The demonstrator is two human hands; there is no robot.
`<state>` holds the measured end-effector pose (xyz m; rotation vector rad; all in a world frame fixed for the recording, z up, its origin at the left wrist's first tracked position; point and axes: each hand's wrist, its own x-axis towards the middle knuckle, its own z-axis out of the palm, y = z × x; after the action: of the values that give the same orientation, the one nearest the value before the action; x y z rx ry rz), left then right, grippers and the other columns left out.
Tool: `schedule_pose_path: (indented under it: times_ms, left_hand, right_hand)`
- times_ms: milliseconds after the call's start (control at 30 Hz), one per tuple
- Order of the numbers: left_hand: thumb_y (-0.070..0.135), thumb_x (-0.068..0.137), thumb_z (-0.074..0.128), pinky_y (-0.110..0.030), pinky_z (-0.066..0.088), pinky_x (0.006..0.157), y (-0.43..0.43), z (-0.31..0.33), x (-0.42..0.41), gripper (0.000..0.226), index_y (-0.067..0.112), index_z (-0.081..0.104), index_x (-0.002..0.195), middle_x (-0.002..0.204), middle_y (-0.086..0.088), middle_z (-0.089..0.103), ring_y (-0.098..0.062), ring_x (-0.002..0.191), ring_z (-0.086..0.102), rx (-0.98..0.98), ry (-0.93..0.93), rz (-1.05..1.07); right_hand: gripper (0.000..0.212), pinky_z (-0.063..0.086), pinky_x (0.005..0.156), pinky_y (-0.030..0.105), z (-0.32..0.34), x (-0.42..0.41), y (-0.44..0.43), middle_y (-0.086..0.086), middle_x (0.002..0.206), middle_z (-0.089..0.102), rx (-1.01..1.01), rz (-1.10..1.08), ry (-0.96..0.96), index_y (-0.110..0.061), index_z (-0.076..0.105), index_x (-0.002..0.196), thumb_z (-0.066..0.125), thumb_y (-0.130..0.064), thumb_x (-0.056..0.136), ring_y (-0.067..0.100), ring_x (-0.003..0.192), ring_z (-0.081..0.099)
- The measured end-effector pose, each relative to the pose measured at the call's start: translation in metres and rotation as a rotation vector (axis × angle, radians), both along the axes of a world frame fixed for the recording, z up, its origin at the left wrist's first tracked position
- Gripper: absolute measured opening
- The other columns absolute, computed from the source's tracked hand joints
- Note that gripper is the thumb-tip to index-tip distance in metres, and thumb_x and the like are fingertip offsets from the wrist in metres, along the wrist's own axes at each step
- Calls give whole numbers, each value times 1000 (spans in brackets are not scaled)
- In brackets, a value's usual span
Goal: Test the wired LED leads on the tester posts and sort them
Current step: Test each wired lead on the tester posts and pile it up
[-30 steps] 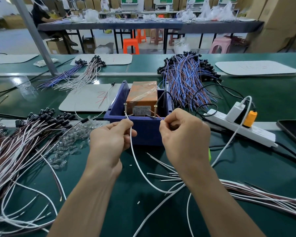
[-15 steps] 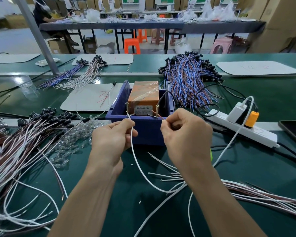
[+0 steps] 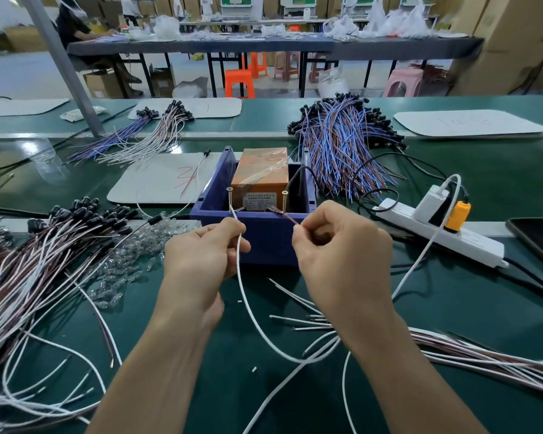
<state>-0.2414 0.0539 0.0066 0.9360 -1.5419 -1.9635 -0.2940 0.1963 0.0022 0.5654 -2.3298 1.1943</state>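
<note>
Left hand (image 3: pixel 206 255) pinches the white lead (image 3: pixel 244 292) and right hand (image 3: pixel 342 252) the brown lead (image 3: pixel 287 218), both at the tester posts (image 3: pixel 229 198), centre. The wires look light and limp, so they are best held near the tips.

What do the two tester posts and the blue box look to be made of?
Tester posts: metal, brass-coloured and shiny, with flat screw-like heads. Blue box: probably moulded plastic, matte, uniform colour, thin smooth walls.
</note>
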Motion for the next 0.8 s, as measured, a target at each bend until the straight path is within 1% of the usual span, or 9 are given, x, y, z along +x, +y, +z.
schedule_pose_path:
  times_ms: [133, 267, 367, 433, 533, 600, 667, 700, 800]
  left_hand:
    - [7, 89, 70, -14, 34, 36, 17, 15, 15, 21, 7, 68, 68, 55, -4, 63, -7, 37, 39, -2, 138, -79]
    - [3, 95, 62, -17, 49, 43, 32, 36, 26, 14, 8, 65, 82, 68, -9, 74, -9, 43, 60, -42, 301, -206]
    - [-1, 97, 58, -19, 55, 50, 38, 46, 28, 18, 11, 63, 85, 76, -10, 77, -14, 55, 71, -51, 352, -275]
    - [0, 99, 56, -20, 57, 53, 43, 48, 26, 18, 12, 62, 86, 76, -8, 77, -14, 58, 73, -40, 366, -287]
    - [2, 101, 55, -22, 58, 55, 52, 44, 24, 19, 12, 61, 86, 74, -6, 77, -15, 61, 75, 6, 364, -297]
    - [1, 100, 56, -22, 58, 54, 57, 36, 22, 22, 13, 61, 83, 73, -7, 77, -16, 62, 75, 22, 322, -302]
    - [0, 98, 59, -22, 58, 52, 57, 25, 21, 24, 14, 63, 79, 73, -8, 77, -16, 60, 74, -3, 244, -302]
    - [0, 95, 62, -21, 57, 51, 57, 19, 21, 25, 15, 65, 75, 73, -9, 77, -15, 57, 73, -33, 199, -300]
    - [2, 87, 72, -20, 56, 51, 51, -1, 25, 28, 18, 74, 64, 75, -12, 77, -13, 52, 67, -188, 46, -330]
  right_hand:
    - [11, 52, 68, 34, 15, 16, 20, -10, 69, 68, 204, 123, -60, -27, 69, 88, 69, -38, 89, 16, 68, 62]
    - [48, 46, 72, 34, 19, 32, 57, -11, 81, 61, 547, 303, -231, -38, 62, 94, 34, -77, 90, 9, 85, 53]
    - [78, 44, 71, 26, 16, 42, 96, -8, 83, 61, 503, 433, -329, -33, 64, 90, 10, -89, 87, 7, 85, 54]
    - [93, 48, 78, 34, 17, 44, 124, -4, 88, 66, 426, 531, -400, -20, 67, 95, 9, -92, 85, 13, 86, 61]
    - [82, 49, 83, 41, 24, 52, 161, -3, 92, 73, 308, 679, -609, -22, 68, 107, 25, -89, 86, 15, 88, 66]
    - [56, 52, 78, 44, 26, 57, 180, -4, 84, 73, 330, 617, -679, -26, 68, 107, 47, -74, 90, 15, 79, 66]
    - [15, 53, 72, 41, 20, 55, 197, -3, 74, 68, 433, 450, -606, -32, 69, 97, 60, -43, 92, 16, 69, 61]
    - [8, 50, 69, 31, 16, 52, 205, -2, 71, 64, 489, 340, -536, -35, 67, 90, 60, -34, 93, 14, 66, 56]
    - [21, 31, 77, 16, 7, 41, 219, -6, 68, 50, 563, -13, -248, -37, 61, 78, 53, -37, 98, 8, 77, 38]
